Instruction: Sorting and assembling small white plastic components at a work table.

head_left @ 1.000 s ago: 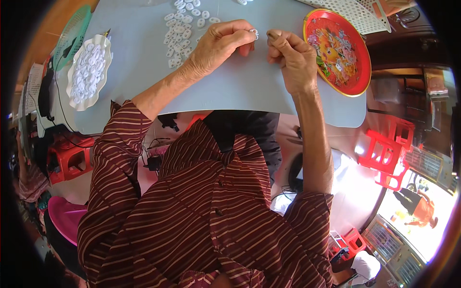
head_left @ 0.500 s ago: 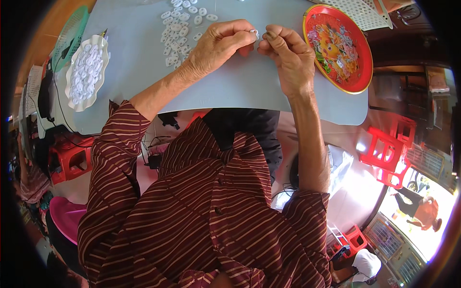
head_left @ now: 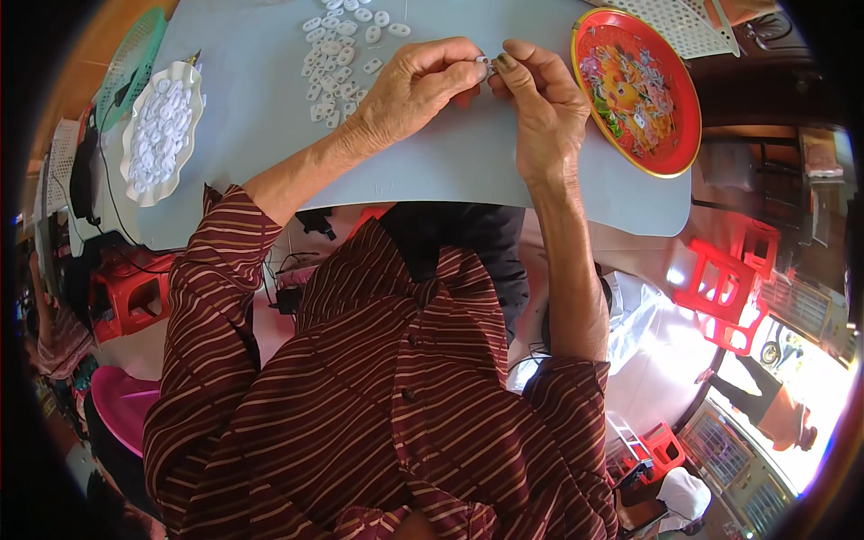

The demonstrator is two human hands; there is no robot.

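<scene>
My left hand [head_left: 416, 88] and my right hand [head_left: 538, 101] meet over the pale blue table [head_left: 270, 117], fingertips pinched together on one small white plastic piece [head_left: 484, 63]. A loose heap of several similar white oval pieces [head_left: 337, 49] lies on the table just left of my left hand. A red round tray [head_left: 637, 90] with a flower pattern and a few small pieces on it sits to the right of my right hand.
A white scalloped dish [head_left: 157, 130] full of white pieces stands at the table's left, with a green basket [head_left: 130, 58] behind it. A white mesh basket [head_left: 679, 20] is at the back right. Red plastic stools [head_left: 729, 288] stand on the floor.
Both hands have stayed together over the table, shifting only slightly while working the small piece between the fingertips. Nothing else has moved.
</scene>
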